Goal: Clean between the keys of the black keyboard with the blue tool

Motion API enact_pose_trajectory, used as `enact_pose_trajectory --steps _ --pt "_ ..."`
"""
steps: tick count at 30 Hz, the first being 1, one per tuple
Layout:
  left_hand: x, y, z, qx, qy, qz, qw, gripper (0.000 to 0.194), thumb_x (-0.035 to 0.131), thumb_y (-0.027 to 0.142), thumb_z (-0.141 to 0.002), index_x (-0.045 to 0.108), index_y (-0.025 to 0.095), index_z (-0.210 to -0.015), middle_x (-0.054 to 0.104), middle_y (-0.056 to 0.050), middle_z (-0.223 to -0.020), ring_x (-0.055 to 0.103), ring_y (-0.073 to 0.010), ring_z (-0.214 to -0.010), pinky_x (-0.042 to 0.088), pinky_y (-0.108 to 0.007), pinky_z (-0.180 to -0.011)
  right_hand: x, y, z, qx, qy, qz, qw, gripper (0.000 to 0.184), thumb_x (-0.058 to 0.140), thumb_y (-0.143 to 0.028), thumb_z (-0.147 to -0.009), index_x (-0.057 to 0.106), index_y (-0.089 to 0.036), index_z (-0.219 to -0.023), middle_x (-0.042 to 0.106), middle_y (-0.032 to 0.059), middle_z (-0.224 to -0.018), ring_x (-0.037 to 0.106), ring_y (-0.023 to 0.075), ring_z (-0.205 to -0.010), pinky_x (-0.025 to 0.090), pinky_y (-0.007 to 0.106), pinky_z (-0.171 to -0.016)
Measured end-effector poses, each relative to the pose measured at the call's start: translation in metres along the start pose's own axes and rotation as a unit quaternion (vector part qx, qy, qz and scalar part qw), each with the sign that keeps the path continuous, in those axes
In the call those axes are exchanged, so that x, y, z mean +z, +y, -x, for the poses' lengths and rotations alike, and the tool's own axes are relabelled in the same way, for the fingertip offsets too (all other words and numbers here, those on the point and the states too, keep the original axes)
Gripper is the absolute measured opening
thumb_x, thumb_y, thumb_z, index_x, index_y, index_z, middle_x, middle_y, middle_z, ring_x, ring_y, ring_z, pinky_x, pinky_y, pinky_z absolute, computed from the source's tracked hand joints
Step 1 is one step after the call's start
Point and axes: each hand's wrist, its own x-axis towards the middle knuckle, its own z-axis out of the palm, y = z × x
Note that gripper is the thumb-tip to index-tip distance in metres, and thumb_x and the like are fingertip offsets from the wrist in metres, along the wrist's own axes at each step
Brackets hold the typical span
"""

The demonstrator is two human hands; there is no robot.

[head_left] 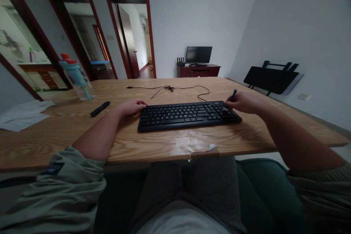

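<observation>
A black keyboard (189, 116) lies flat on the wooden table (164, 142), its long side roughly parallel to the table's front edge. At the keyboard's far left corner, my left hand (133, 106) grips its edge between fingers and thumb. My right hand (244, 102) is closed round a small dark brush (234, 94) above the number keys. The brush's dark end sticks up over the fingers, and a pale tip shows low, at the keys. Fingers hide the middle of the brush.
Behind the keyboard runs a loosely tied black cable (168, 88). To the left are a black remote-like object (100, 109), a clear bottle with a red lid (78, 78) and white paper (24, 113). Torn edging (205, 152) shows at the front edge.
</observation>
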Motion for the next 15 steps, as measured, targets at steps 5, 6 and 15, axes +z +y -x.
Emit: enact_pose_trajectory --steps 5,6,15 --pt "-0.001 -0.002 -0.002 0.005 -0.001 0.007 1.000 0.047 0.059 0.046 -0.075 0.066 0.012 -0.106 0.061 -0.006 -0.081 0.046 -0.0148 -0.059 0.036 -0.028 -0.054 -0.010 -0.006 0.010 0.012 -0.185 0.004 0.983 0.034 0.053 -0.032 -0.089 0.068 -0.015 -0.063 0.066 0.0094 -0.071 0.057 0.0176 -0.060 0.041 0.031 -0.058" --pt "-0.001 -0.002 -0.002 0.002 0.001 0.009 1.000 0.047 0.060 0.046 -0.074 0.066 0.012 -0.106 0.061 -0.006 -0.081 0.047 -0.0147 -0.059 0.036 -0.028 -0.054 -0.012 -0.007 0.012 0.015 -0.214 -0.001 0.977 0.034 0.054 -0.032 -0.088 0.067 -0.015 -0.062 0.066 0.0092 -0.070 0.057 0.0174 -0.060 0.041 0.030 -0.058" --pt "0.001 -0.003 -0.001 0.005 0.019 0.000 1.000 0.044 0.060 0.045 -0.076 0.068 0.014 -0.106 0.068 -0.008 -0.091 0.053 -0.0164 -0.066 0.038 -0.026 -0.057 -0.003 -0.017 -0.010 0.003 0.001 -0.084 0.996 0.028 0.051 -0.032 -0.091 0.070 -0.011 -0.088 0.071 0.0104 -0.087 0.062 0.0177 -0.067 0.045 0.028 -0.059"
